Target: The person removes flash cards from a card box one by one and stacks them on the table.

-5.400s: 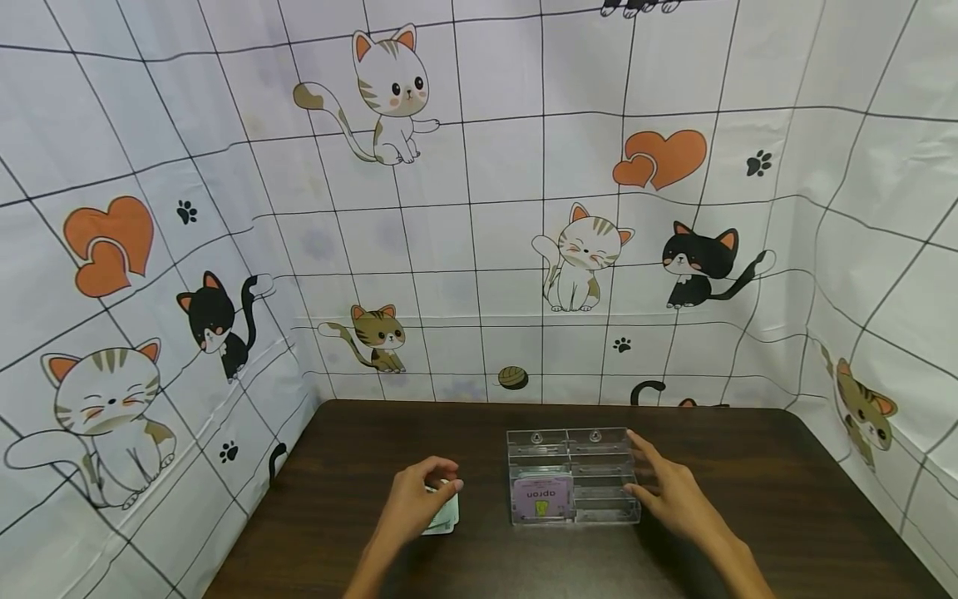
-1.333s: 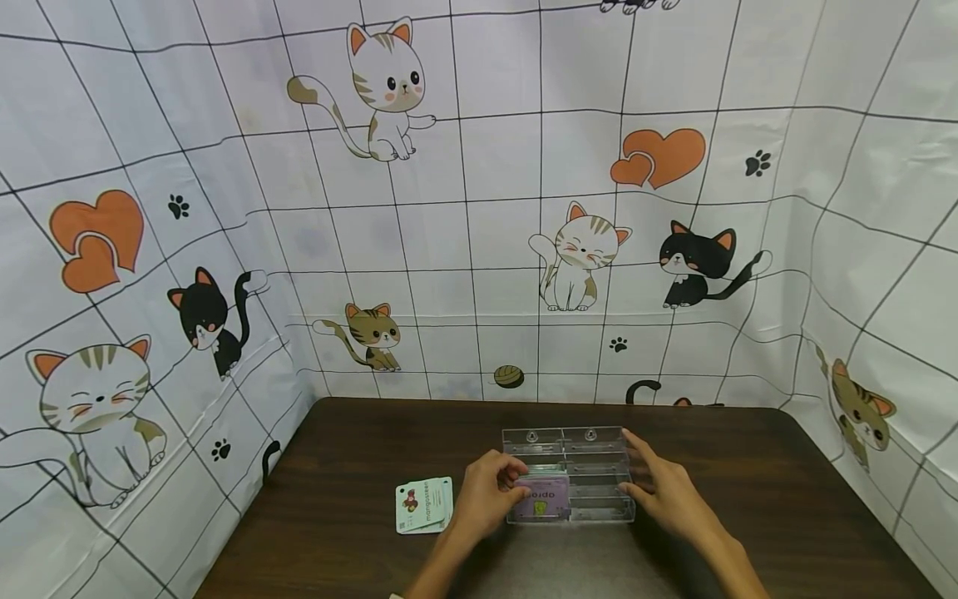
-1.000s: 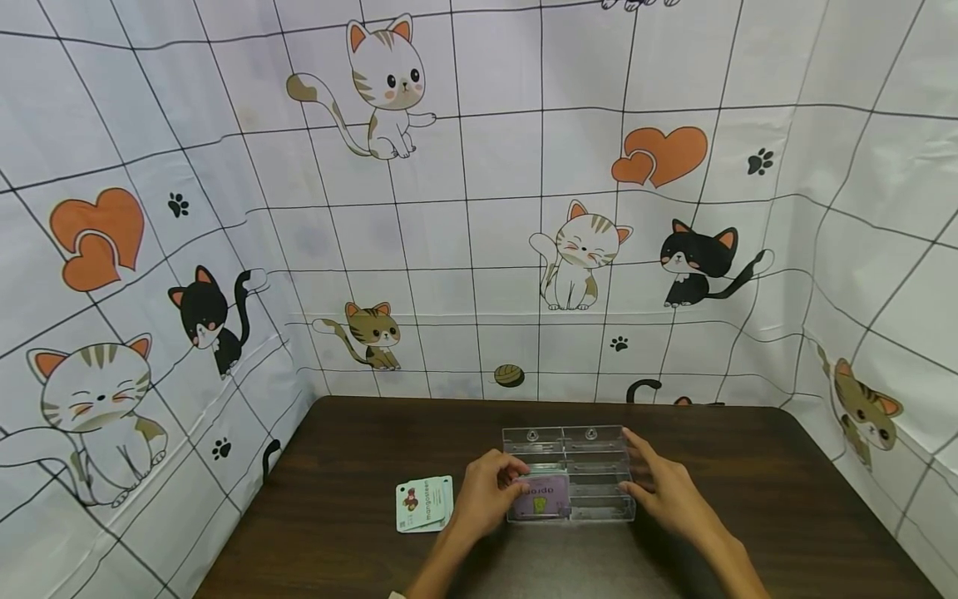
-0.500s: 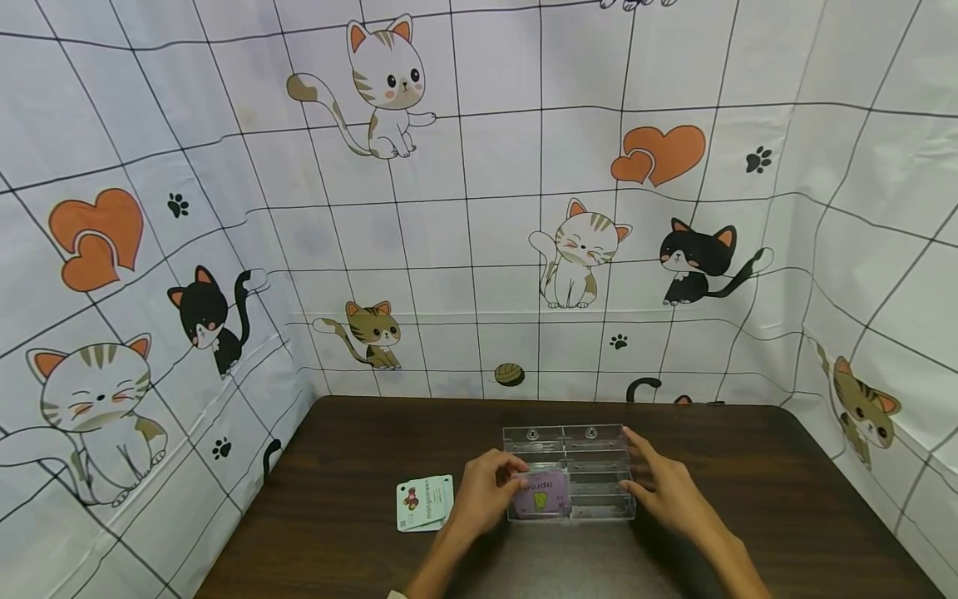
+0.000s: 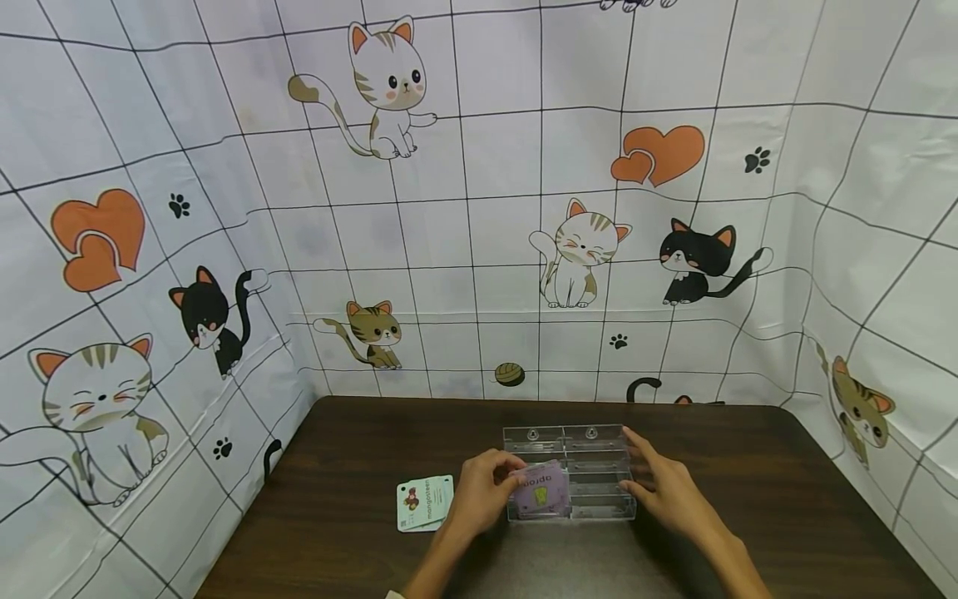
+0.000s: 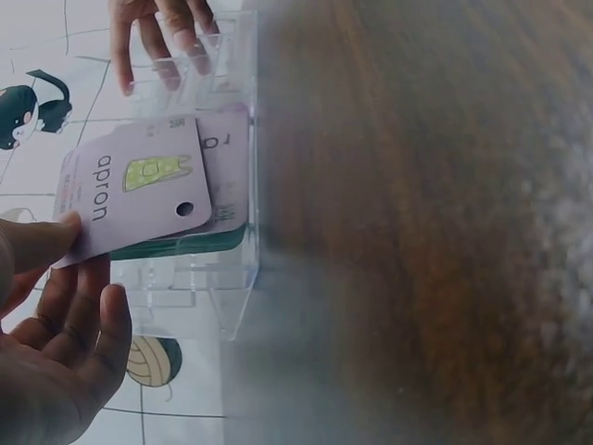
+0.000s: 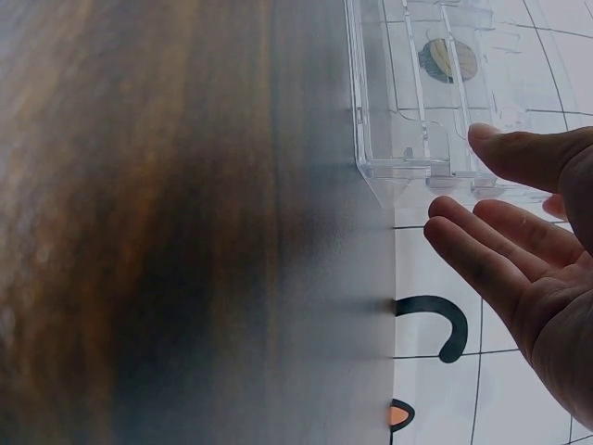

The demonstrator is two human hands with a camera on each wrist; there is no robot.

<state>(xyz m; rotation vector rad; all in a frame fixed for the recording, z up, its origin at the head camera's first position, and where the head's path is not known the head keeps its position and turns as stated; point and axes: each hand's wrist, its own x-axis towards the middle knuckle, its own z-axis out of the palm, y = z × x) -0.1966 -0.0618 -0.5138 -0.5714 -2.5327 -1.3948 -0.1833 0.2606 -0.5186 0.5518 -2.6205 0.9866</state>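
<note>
A clear plastic card holder (image 5: 599, 502), split into two columns of stepped compartments, stands on the table. My left hand (image 5: 482, 491) pinches a purple flashcard (image 6: 139, 190) marked "apron" by its edge, between thumb and fingers. The card leans askew, partly raised from the holder's front left compartment. Behind it in the left wrist view are another purple card (image 6: 236, 167) and several green-edged cards (image 6: 181, 245). My right hand (image 5: 674, 491) is at the holder's right side, its fingers (image 7: 482, 255) fairly straight and the thumb close against the wall.
Left of the holder lies a small stack of pale green cards (image 5: 425, 503), the top one reading "mangosteen". The dark wooden table (image 5: 359, 449) ends at a white sheet (image 5: 449, 233) printed with cats, hung around the back and sides.
From the green stack on the left, my left hand has come over to the holder. It has lifted and tilted the apron card. My right hand stays at the holder's right side.
</note>
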